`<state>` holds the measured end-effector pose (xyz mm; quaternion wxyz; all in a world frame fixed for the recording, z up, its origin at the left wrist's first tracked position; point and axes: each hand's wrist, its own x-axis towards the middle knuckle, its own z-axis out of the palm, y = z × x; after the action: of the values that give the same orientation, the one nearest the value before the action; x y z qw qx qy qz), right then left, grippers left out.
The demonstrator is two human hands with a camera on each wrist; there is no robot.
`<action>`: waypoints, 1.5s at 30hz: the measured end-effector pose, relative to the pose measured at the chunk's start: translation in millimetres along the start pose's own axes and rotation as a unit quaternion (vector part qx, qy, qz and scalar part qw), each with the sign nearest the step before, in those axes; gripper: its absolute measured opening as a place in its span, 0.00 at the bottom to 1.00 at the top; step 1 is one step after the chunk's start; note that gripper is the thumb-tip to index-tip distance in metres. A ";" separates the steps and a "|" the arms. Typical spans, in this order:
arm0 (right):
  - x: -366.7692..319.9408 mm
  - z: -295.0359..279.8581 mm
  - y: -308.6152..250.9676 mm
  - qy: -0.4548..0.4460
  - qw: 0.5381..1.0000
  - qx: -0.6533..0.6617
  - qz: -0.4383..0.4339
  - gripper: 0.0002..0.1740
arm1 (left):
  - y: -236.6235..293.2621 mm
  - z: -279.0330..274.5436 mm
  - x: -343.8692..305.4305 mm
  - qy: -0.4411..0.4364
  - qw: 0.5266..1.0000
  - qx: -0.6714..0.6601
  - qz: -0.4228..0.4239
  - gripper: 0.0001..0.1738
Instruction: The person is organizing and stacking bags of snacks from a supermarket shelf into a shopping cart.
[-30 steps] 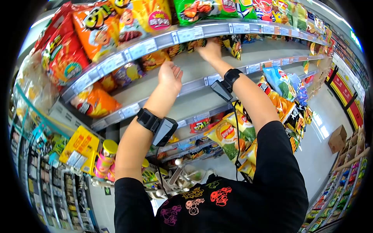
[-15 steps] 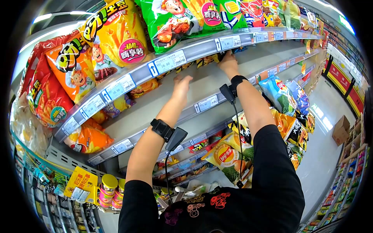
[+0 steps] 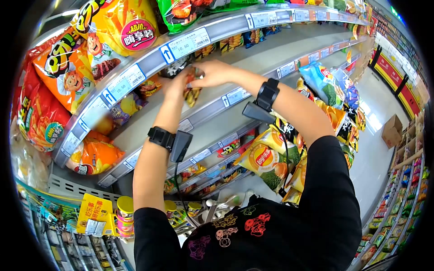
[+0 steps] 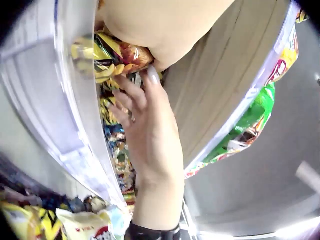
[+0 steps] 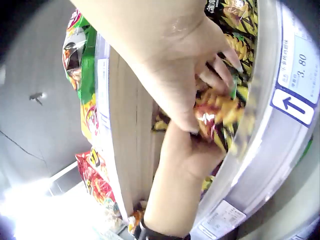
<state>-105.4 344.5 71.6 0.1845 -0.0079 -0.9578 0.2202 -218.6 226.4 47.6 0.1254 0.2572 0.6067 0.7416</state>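
Both hands meet under the upper shelf at a small black-and-yellow snack bag point(image 5: 215, 117) with orange-red print. My right hand point(image 3: 214, 73) grips it, thumb on one side and fingers on the other, as the right wrist view shows. My left hand point(image 5: 187, 157) is against the bag's lower side; its fingers are hidden behind the bag, so I cannot tell whether they curl round it. In the head view a printed end of the bag hangs below the hands. Similar dark snack bags point(image 5: 235, 20) stand in a row along the shelf beside the hands.
A shelf edge with price tags point(image 3: 183, 45) runs close above the hands, bearing large chip bags point(image 3: 120, 31). A lower shelf rail point(image 3: 235, 96) passes beneath the forearms. Below right hang Lay's bags point(image 3: 264, 156). An orange bag point(image 3: 97, 153) sits at the shelf's left end.
My right hand has moved left from deep on the shelf, now with a snack bag. My left hand has shifted left to meet it. The head view has turned slightly.
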 end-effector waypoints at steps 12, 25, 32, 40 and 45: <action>65.8 -25.7 172.0 0.297 0.875 0.022 0.381 0.55 | 1.6 -76.8 -7.3 0.039 0.998 -0.052 -0.007 0.43; 79.0 -21.1 210.4 0.264 0.903 0.022 0.339 0.47 | -7.0 -75.0 0.5 0.009 0.996 -0.083 0.025 0.39; 24.3 -57.0 102.8 -0.062 0.928 0.260 0.259 0.47 | -12.5 -81.3 6.0 0.002 0.994 -0.095 0.058 0.42; 22.8 -91.3 171.0 0.207 0.930 -0.073 0.294 0.42 | -11.5 -81.8 11.1 0.098 0.989 -0.059 0.097 0.43; 8.6 -98.4 249.8 0.286 0.858 -0.167 0.392 0.39 | -6.7 -75.6 3.9 0.096 0.992 -0.066 0.046 0.41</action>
<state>-94.8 612.1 50.6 0.3441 -0.4764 -0.8030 0.0991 -263.0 166.7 32.0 0.0489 0.2042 0.5532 0.8062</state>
